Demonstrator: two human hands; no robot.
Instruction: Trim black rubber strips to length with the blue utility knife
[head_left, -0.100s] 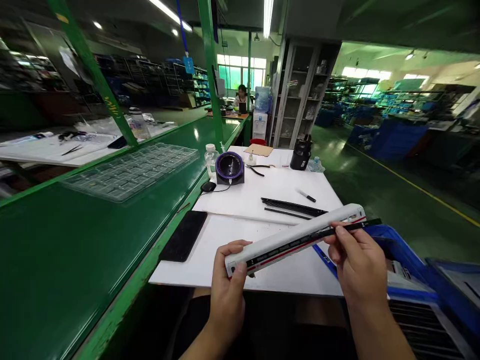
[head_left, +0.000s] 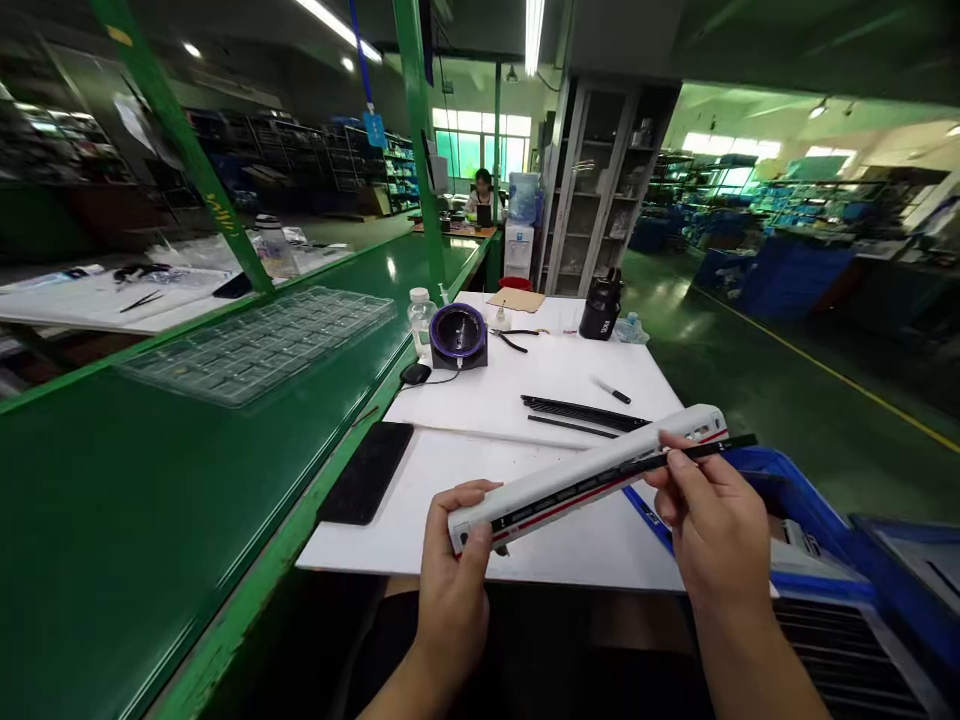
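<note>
So the white train body point(head_left: 585, 480) is up in both hands over the near edge of the white surface point(head_left: 487, 395), tilted so its right end sits higher. I'll use that body as the reference for everything else.

Left hand point(head_left: 454, 585) is on its left end, thumb pressed on the striped side, fingers wrapped round the back, so that grip is closed on the body. Right hand point(head_left: 720, 530) is by its right end, thumb and finger pinching a long black strip point(head_left: 634, 467). Can't tell if those fingertips also rest on the body.

Progress, as far as I can judge: about halfway with this strip. The left and middle stretch looks lined up along the body's side, just above the red line. The right part isn't in line: it angles away, its tip pokes out past the body's end, and the window openings there are bare. Whether the lined-up bit is properly seated, no idea, too small to see.

Just beyond the body there's a bundle of black strips point(head_left: 585, 412) plus one loose strip point(head_left: 571, 426), both unused. Blue bin point(head_left: 825, 588) is off to its right.
</note>
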